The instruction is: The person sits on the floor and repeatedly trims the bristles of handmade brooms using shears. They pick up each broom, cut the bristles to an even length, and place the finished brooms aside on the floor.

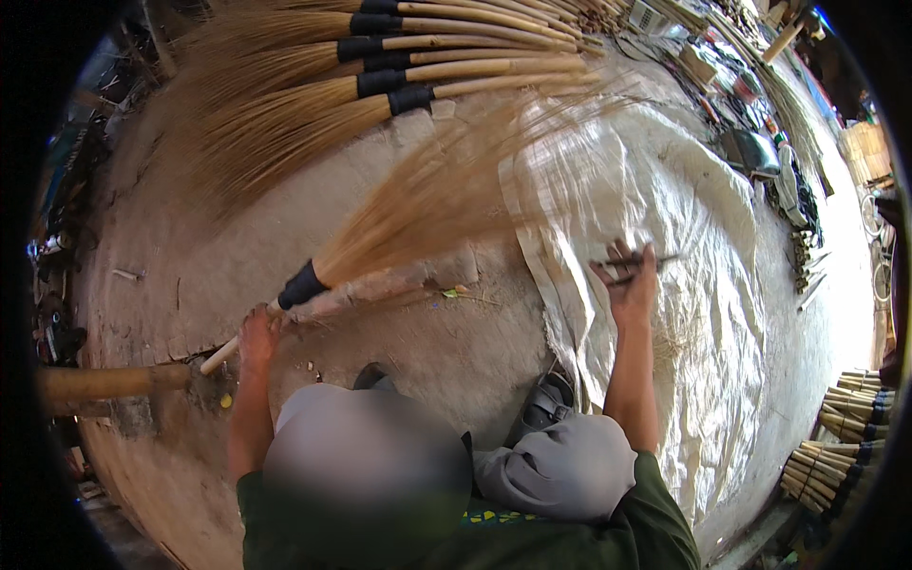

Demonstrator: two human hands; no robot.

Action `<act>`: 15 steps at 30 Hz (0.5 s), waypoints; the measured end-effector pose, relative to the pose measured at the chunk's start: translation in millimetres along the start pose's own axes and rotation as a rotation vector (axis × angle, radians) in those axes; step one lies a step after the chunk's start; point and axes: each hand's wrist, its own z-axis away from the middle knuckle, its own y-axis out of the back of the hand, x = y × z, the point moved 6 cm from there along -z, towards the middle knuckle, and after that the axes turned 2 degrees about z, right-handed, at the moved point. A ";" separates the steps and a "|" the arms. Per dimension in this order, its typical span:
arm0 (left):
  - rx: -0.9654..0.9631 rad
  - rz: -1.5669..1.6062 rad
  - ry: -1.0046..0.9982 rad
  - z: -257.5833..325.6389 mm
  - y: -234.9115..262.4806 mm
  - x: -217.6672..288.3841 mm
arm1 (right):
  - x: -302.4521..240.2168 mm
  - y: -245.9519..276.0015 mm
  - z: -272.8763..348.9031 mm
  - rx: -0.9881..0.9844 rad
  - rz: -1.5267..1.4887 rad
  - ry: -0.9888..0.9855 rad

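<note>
The right fingers (649, 256) partly hide a dark tool (669, 258).

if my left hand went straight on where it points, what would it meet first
Apart from the held broom, your left hand would probably meet the bristles of the nearest broom in the row, across the floor; hand height is unclear.

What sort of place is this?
Likely a small broom-making workshop: a row of brooms on the floor, another broom in the left hand, scissors in the right hand.
</note>
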 end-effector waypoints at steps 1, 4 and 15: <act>0.073 0.033 -0.005 -5.5 19.7 1.3 | 2.7 12.8 3.2 0.038 0.149 -0.017; 0.259 0.184 -0.001 -20.0 58.6 9.5 | 33.7 46.0 24.4 0.013 0.706 -0.002; 0.089 0.985 0.221 -38.1 9.3 74.1 | 143.1 65.0 123.1 -0.366 1.862 0.187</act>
